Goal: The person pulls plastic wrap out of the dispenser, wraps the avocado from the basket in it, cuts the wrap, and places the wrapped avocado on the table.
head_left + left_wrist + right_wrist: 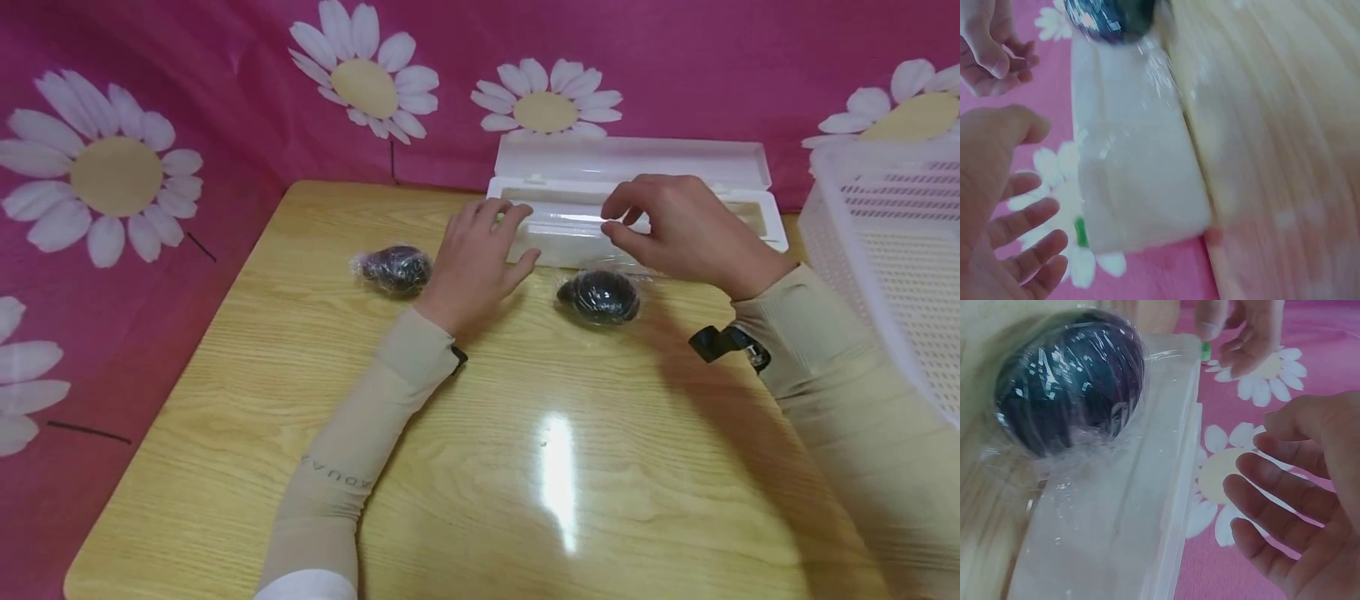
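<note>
A white cling film dispenser box lies at the table's back with its lid raised. Clear film drapes down its front. By the box's left end is my left hand, fingers loosely bent, thumb apart, near a green tab. Over the box hovers my right hand; thumb and index tips come close together, and I see nothing held between them. A dark film-wrapped eggplant sits in front of the box, large in the right wrist view. Another wrapped eggplant lies left of my left hand.
A white plastic basket stands at the right side. Behind the wooden table hangs a pink cloth with daisies. Glare marks the tabletop. A dark strap hangs from my right sleeve.
</note>
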`<state>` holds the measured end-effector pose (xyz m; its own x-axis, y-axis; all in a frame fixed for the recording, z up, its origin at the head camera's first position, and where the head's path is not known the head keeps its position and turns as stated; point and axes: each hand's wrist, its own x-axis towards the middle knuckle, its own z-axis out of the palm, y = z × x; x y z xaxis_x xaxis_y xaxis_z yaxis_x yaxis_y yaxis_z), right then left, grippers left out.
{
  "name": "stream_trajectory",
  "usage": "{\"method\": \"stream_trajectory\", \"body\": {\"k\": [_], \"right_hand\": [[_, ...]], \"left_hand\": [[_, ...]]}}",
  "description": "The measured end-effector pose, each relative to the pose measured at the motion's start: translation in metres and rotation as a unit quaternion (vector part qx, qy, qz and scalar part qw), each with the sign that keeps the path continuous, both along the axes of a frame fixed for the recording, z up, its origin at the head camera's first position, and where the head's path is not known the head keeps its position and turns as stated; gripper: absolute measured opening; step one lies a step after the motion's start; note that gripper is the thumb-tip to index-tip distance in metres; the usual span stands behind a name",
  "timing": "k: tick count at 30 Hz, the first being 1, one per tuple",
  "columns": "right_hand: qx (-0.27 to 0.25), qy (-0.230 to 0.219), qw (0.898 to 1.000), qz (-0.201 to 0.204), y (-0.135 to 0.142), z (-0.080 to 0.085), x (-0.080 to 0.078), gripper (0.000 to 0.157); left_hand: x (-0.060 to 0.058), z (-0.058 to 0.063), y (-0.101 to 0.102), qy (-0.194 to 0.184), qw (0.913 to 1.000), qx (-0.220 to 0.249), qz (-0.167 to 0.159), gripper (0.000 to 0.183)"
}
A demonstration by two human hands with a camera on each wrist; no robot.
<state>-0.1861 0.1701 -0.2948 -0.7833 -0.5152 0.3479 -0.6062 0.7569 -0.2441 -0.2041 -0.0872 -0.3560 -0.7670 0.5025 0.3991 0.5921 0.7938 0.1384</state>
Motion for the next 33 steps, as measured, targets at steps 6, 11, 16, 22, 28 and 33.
{"method": "stream_trajectory", "body": {"k": [6, 11, 16, 22, 28, 33], "right_hand": [[0.02, 0.003, 0.999, 0.035, -0.017, 0.001, -0.017, 0.01], [0.033, -0.004, 0.997, 0.064, -0.034, 0.002, -0.032, 0.009], [0.04, -0.013, 0.996, 0.08, -0.054, 0.003, -0.048, 0.012], [0.05, -0.018, 0.993, 0.108, -0.078, 0.004, -0.063, 0.014], [0.078, -0.045, 0.989, 0.115, -0.1, 0.004, -0.072, 0.015], [0.099, -0.054, 0.987, 0.113, -0.111, 0.0, -0.078, 0.018]], "left_hand": [[-0.015, -0.001, -0.012, 0.031, 0.9986, -0.006, 0.042, 0.066], [-0.021, -0.002, -0.014, 0.037, 0.9964, -0.026, 0.072, 0.073], [-0.025, -0.005, -0.013, 0.041, 0.9933, -0.051, 0.095, 0.068], [-0.026, -0.007, -0.012, 0.044, 0.9914, -0.05, 0.112, 0.064], [-0.025, -0.009, -0.015, 0.072, 0.9896, -0.023, 0.122, 0.064], [-0.026, -0.011, -0.018, 0.064, 0.9893, -0.023, 0.129, 0.06]]}}
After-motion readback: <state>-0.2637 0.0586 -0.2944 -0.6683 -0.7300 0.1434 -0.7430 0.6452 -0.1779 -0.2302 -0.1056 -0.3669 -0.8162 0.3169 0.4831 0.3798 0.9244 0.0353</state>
